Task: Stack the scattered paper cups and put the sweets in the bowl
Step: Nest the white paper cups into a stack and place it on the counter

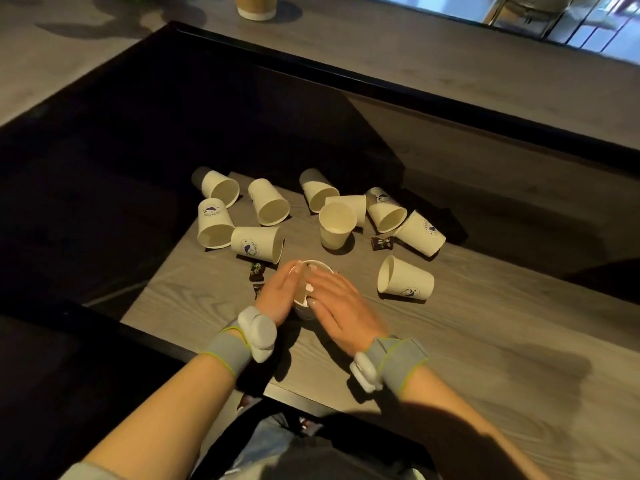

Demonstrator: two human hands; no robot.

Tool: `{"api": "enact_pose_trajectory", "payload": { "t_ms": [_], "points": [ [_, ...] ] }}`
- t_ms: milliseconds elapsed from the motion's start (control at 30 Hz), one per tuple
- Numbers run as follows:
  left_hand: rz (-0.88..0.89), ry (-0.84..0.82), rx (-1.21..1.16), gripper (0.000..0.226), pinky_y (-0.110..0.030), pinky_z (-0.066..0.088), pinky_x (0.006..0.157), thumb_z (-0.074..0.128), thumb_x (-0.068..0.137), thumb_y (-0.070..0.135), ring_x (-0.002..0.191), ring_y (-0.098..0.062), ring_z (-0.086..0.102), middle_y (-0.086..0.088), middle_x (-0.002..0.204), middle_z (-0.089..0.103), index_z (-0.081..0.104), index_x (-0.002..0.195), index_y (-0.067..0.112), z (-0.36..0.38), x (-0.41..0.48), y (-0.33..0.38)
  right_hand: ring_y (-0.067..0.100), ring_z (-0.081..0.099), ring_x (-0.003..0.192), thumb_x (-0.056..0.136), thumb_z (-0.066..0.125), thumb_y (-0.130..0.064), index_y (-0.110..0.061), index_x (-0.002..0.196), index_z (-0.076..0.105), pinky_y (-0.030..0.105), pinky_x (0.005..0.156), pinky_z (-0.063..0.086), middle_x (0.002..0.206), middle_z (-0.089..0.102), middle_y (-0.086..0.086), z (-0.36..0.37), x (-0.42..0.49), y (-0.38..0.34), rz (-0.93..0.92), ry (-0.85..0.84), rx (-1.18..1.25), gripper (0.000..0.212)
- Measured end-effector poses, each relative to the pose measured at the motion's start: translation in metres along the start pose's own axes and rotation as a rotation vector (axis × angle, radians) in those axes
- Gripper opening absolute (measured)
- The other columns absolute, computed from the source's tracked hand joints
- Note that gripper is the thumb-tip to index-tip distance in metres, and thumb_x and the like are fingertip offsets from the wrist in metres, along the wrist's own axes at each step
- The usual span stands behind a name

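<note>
Several white paper cups lie scattered on the grey wooden table (485, 341); most lie on their sides, like one (405, 282) at the right, and one cup (335, 225) stands upright in the middle. A small white bowl (317, 265) sits near the table's front, mostly hidden between my hands. My left hand (278, 294) rests flat against the bowl's left side with straight fingers. My right hand (341, 306) lies over its right side, fingers spread. Dark-wrapped sweets lie on the table: one (382, 242) right of the upright cup, two (256, 271) by my left hand.
Dark bench seats surround the table at the left and behind. A brown-and-white cup (256, 5) stands on the far ledge at the top. Both wrists wear grey bands with white devices. My lap shows below the table's front edge.
</note>
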State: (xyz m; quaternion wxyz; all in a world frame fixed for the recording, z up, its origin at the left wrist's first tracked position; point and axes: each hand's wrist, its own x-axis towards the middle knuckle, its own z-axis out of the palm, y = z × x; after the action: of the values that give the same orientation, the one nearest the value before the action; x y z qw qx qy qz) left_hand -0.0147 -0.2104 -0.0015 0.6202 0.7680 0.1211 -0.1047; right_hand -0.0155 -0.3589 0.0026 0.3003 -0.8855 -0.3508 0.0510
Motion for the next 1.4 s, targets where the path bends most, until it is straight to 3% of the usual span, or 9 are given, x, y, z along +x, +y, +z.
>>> {"api": "enact_pose_trajectory", "payload": {
  "t_ms": [167,267,367,500,633,767,933,1100,1400],
  "points": [
    [-0.028,0.052,0.058,0.042,-0.020,0.026,0.094,0.027,0.101,0.029,0.119,-0.014,0.043,0.000,0.125,0.049,0.044,0.135,0.011,0.002,0.000,-0.002,0.019,0.031,0.131,0.091,0.038,-0.039,-0.018,0.125,0.052,0.048,0.110,0.029,0.140,0.040,0.009,-0.026,-0.009,0.026,0.521,0.492,-0.039,0.042],
    [0.010,0.096,0.057,0.040,-0.014,0.026,0.089,0.027,0.101,0.027,0.113,-0.010,0.042,0.005,0.118,0.047,0.047,0.132,0.012,0.006,-0.001,0.002,0.032,0.003,0.145,0.090,0.042,-0.051,-0.030,0.142,0.030,0.058,0.114,0.010,0.158,0.010,0.006,-0.040,-0.015,0.065,0.884,0.212,-0.183,0.057],
    [0.009,0.113,0.061,0.039,-0.016,0.028,0.089,0.026,0.101,0.028,0.112,-0.011,0.044,0.002,0.121,0.051,0.048,0.131,0.014,0.009,0.003,0.002,0.040,0.015,0.140,0.087,0.041,-0.059,-0.032,0.140,0.032,0.052,0.109,0.023,0.156,0.014,0.007,-0.040,-0.026,0.083,1.028,-0.031,-0.079,0.060],
    [-0.006,0.116,0.059,0.044,-0.032,0.032,0.108,0.026,0.101,0.031,0.129,-0.023,0.043,-0.009,0.137,0.050,0.046,0.135,0.011,0.013,0.013,0.007,0.039,0.038,0.123,0.091,0.043,-0.043,-0.024,0.133,0.044,0.042,0.100,0.033,0.140,0.037,0.014,-0.036,-0.026,0.081,1.045,0.185,0.068,0.046],
    [0.003,0.126,0.092,0.044,-0.031,0.033,0.106,0.026,0.101,0.028,0.128,-0.026,0.044,-0.012,0.136,0.051,0.046,0.134,0.007,0.020,0.023,0.016,0.024,0.051,0.116,0.095,0.042,-0.033,-0.020,0.120,0.055,0.034,0.094,0.039,0.126,0.056,0.008,-0.056,0.000,0.052,0.959,0.722,0.888,0.032],
    [-0.021,0.147,0.073,0.045,-0.036,0.033,0.108,0.026,0.101,0.029,0.129,-0.029,0.044,-0.015,0.137,0.050,0.045,0.134,0.005,0.026,0.031,0.024,0.017,0.055,0.107,0.095,0.035,-0.038,-0.028,0.105,0.056,0.034,0.095,0.041,0.114,0.061,0.000,-0.079,0.029,0.016,0.751,0.708,1.306,0.026],
    [-0.096,0.117,-0.053,0.049,-0.033,0.025,0.115,0.028,0.100,0.036,0.136,-0.027,0.036,-0.012,0.146,0.041,0.039,0.139,0.009,0.032,0.035,0.027,-0.001,0.054,0.082,0.097,0.040,-0.026,-0.025,0.093,0.057,0.000,0.066,0.041,0.087,0.058,-0.014,-0.072,0.045,-0.009,0.666,0.418,0.926,0.017],
    [-0.164,0.181,-0.606,0.056,-0.026,0.051,0.090,0.025,0.091,0.061,0.094,-0.011,0.065,-0.003,0.103,0.070,0.062,0.100,0.021,0.027,0.035,0.035,0.028,0.043,0.123,0.097,0.039,-0.022,-0.013,0.118,0.059,0.038,0.106,0.033,0.125,0.054,0.008,-0.046,0.060,0.004,0.563,0.294,0.501,0.030],
    [-0.003,0.138,-0.107,0.039,-0.005,0.026,0.076,0.027,0.102,0.018,0.119,-0.014,0.044,0.000,0.119,0.048,0.046,0.132,0.003,0.037,0.037,0.029,0.017,0.024,0.140,0.100,0.023,-0.033,-0.030,0.142,0.031,0.039,0.118,0.016,0.151,0.031,-0.001,-0.017,0.045,0.034,0.563,0.173,0.430,0.043]
  ]
}}
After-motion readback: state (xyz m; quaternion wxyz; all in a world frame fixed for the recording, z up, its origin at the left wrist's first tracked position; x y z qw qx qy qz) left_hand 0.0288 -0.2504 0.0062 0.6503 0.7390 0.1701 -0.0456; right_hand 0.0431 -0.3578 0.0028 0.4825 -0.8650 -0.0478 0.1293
